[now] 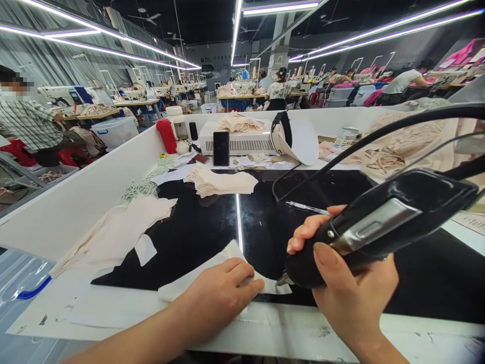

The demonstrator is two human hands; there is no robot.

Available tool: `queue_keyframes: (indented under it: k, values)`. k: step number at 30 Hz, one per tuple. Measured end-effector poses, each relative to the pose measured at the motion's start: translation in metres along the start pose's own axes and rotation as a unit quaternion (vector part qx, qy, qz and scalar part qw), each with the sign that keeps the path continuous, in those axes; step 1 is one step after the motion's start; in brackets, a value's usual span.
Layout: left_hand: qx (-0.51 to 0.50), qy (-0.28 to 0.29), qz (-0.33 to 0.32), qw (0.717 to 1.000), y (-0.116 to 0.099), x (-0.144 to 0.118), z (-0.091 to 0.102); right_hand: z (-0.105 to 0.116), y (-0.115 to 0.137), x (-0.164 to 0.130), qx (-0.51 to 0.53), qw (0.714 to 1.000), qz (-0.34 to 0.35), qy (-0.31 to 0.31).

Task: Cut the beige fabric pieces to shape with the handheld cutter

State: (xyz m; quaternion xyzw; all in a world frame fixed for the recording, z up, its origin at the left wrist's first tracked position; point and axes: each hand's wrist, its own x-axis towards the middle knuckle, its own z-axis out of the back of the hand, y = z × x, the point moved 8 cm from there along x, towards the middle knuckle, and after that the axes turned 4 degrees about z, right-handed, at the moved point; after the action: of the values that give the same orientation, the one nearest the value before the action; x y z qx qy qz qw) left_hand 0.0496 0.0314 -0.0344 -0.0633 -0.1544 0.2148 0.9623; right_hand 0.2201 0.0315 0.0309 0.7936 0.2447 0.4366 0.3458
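- The left hand [220, 293] lies flat, fingers together, pressing a pale fabric piece [227, 260] onto the black table [197, 227] near its front edge.
- The right hand [348, 288] is wrapped tight around a black corded tool [379, 222], thumb on top, fingers curled under.
- The tool's long axis runs from upper right down to lower left, so its tip [282, 279] points toward the left hand.
- The tip sits at the right-hand edge of the fabric piece, just beside the left fingertips [255, 284]; whether it actually touches the cloth I cannot tell, since the tool's body shades that spot.
- The fabric piece stretches left and slightly toward the person from the tip, so it lies under the left hand and to the left of the right hand.
- The left hand is the nearer one to the cloth; the right meets it only through the tool.
- The cord [341, 151] arcs up and away to the right.
- A pen [306, 207] lies on the table beyond the tool, well apart from the cloth.
- A stack of cut pieces [222, 183] sits farther back, and loose cloth [125, 227] lies to the left.
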Motion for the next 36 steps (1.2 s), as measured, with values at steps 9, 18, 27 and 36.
queue_keyframes:
  k: [9,18,27,36]
  values:
    - [-0.005,-0.027,0.003,1.0,-0.001,0.0,-0.001,-0.009,-0.004,0.003,0.008,1.0,-0.001,0.001]
    - [-0.013,-0.026,0.012,0.999,-0.017,0.0,0.001,-0.01,0.006,-0.003,0.003,1.0,0.002,0.023]
    - [-0.034,-0.052,0.042,0.997,-0.017,0.005,0.006,-0.013,0.003,0.0,0.021,1.0,-0.002,0.017]
    - [-0.039,-0.072,0.056,0.995,-0.016,0.003,0.01,-0.017,0.0,0.002,0.011,0.999,-0.006,0.033]
